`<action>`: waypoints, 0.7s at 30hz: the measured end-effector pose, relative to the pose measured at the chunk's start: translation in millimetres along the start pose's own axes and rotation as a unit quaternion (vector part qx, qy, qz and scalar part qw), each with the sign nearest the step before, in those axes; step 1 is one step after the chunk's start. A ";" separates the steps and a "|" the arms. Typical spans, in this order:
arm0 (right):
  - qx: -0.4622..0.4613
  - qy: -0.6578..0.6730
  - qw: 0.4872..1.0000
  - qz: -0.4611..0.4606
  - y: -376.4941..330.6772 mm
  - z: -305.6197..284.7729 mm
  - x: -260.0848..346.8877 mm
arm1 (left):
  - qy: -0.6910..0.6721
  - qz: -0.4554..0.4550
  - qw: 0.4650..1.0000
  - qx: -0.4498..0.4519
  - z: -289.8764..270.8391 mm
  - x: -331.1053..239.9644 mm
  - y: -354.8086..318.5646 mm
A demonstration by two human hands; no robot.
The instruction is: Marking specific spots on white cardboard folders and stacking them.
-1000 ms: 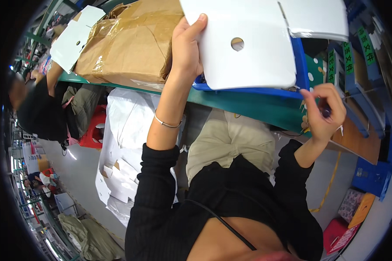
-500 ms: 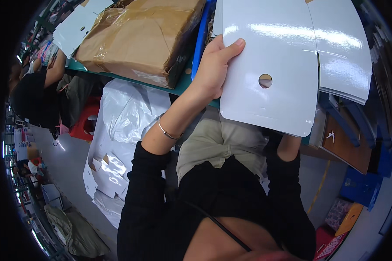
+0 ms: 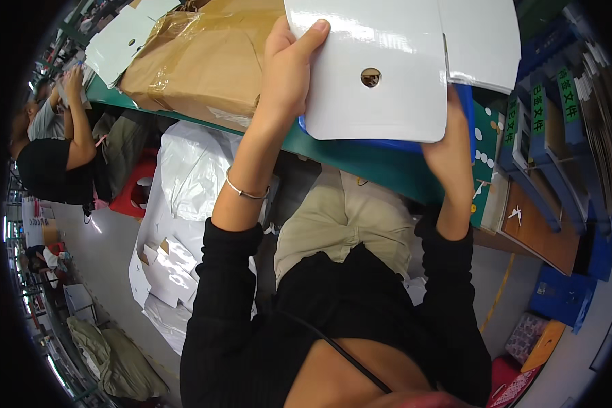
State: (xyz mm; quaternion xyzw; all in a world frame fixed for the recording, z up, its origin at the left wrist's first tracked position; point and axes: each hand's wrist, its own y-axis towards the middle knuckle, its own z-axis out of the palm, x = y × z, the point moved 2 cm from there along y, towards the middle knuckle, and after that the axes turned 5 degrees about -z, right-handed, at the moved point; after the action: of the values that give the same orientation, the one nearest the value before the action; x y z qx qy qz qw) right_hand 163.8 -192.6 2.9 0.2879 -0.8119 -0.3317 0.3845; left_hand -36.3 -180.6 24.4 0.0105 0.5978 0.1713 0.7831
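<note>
White board: located over the blue tray, broad face toward the wearer. Change vs. 0.5 s ago: board shifted away from body & to L; tray's lower & R rim exposed; right hand, then hidden beneath, now partly shows. Side panel: R of main face, lower edge apparently layered. Left hand (LH): clamped on board's L edge, thumb on near face, fingers behind. Right hand (RH): at lower R corner, partly behind board; fingertips hidden, grip cannot be told. Hands: apart, board between. Round hole: lower part of main face, unobstructed. Assessment: LH probably carries the hold; RH appears placed to work or steady the R side, unconfirmed.

Surroundings, lg. to sm.:
- Green bench: beneath tray.
- Co-worker: far L, seated, clear of the board.
- White plastic sheeting: below bench level, L of wearer's legs.
- Brown carton: taped, on bench, just L of LH; probably limits leftward travel.
- Blue file boxes: R of tray; may limit rightward swing.
- White discs: on bench, just R of tray.

Obstruction: board masks most of tray; contents cannot be told.
</note>
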 end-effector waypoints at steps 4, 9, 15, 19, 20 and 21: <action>-0.202 0.046 0.973 0.100 5.4 -18.0 -29.0 | -0.011 -0.028 0.999 -0.012 -2.8 10.4 9.1; -0.393 0.319 0.862 0.026 -19.8 -83.5 -12.1 | 0.162 0.048 0.986 -0.002 2.3 52.8 23.4; -0.232 0.539 0.809 -0.031 -39.1 -51.8 30.8 | 0.428 0.057 0.901 0.039 13.1 76.1 30.0; -0.210 0.614 0.761 -0.007 -40.9 -16.1 25.4 | 0.438 0.041 0.896 0.058 16.1 81.6 27.2; -0.211 0.617 0.758 -0.005 -42.3 -10.9 25.6 | 0.441 0.039 0.895 0.057 16.0 81.4 26.5; -0.212 0.609 0.764 0.008 -43.6 -5.9 25.7 | 0.439 0.040 0.896 0.055 17.1 80.8 25.9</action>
State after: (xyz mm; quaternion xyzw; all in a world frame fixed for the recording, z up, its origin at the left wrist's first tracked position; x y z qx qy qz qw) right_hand 164.0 -239.8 -16.2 0.3340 -0.3182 -0.2476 0.8520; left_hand -8.6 -130.3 -40.3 0.0013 0.8881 0.1569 0.4320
